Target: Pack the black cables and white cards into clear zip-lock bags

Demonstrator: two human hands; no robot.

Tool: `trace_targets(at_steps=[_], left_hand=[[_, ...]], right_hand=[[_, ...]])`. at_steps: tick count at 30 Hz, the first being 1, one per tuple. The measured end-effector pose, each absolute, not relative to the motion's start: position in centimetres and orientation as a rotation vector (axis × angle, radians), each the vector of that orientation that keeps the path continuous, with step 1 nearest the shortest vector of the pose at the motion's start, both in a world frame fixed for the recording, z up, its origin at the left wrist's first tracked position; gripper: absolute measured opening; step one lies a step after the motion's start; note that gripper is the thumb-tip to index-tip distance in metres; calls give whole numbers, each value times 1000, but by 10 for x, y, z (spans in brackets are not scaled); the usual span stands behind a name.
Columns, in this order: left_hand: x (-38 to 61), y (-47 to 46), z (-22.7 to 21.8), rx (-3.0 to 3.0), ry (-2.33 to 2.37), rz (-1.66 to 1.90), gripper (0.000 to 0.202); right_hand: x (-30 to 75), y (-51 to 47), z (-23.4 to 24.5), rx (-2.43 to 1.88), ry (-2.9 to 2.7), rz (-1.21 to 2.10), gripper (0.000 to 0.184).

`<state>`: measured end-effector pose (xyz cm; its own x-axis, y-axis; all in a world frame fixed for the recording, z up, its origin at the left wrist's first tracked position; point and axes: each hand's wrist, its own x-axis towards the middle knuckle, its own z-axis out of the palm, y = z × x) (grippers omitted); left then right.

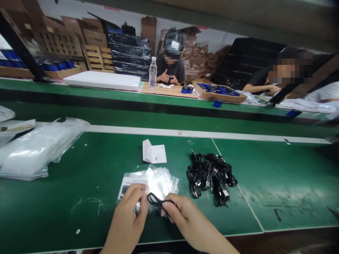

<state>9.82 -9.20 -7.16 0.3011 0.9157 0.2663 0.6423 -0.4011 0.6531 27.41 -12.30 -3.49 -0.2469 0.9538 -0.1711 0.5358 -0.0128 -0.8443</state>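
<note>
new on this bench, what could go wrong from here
The loop of black cable between your left hand and right hand could catch the clear plastic bags just beneath it and shift them. If it swings right, it might also snag the tangled pile of black cables and pull loose ends out.

Glossy clear plastic bags (39, 148) lie at left on a scuffed, matt green bench top (286, 190); black cables (212, 174) show smooth plastic sheaths, a white paper card (154, 151) a matt finish.
</note>
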Motion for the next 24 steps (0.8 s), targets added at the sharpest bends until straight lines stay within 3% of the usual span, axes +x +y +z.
trace_targets(at_steps=[10, 17, 24], left_hand=[[100, -111, -68, 2496, 1340, 1000, 12], [103, -112, -63, 2465, 1361, 984, 13], [116, -126, -64, 2514, 1268, 1056, 19]], right_hand=[[255, -117, -48, -1470, -1581, 1143, 26], [263, -120, -37, -1169, -1511, 1592, 22], [246, -118, -56, -1626, -1561, 678, 25]])
